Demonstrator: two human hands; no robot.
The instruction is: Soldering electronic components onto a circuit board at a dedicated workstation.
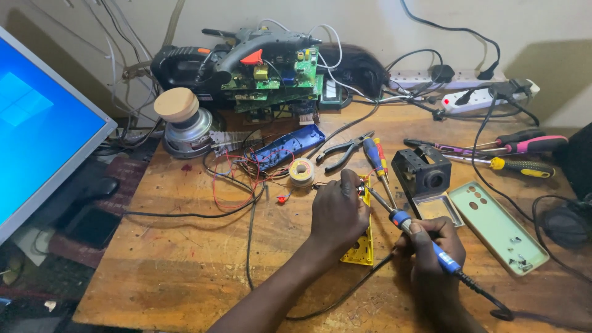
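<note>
1. Right hand point(431, 250) is wrapped around 1 blue-handled soldering iron point(425, 240), tip aimed at the top of the yellow piece.
2. Left hand point(336, 213) is closed down on 1 yellow plastic part point(364, 246), pinning it to the wooden table point(185, 265), about mid-bench.
3. Just behind: 1 solder spool point(301, 171), 1 pair of pliers point(342, 151), 1 black iron stand point(422, 171).
4. Right side has 1 pale green phone case point(493, 225) and 3 screwdrivers point(524, 166).
5. Back: 1 stack of green circuit boards point(277, 80).
</note>
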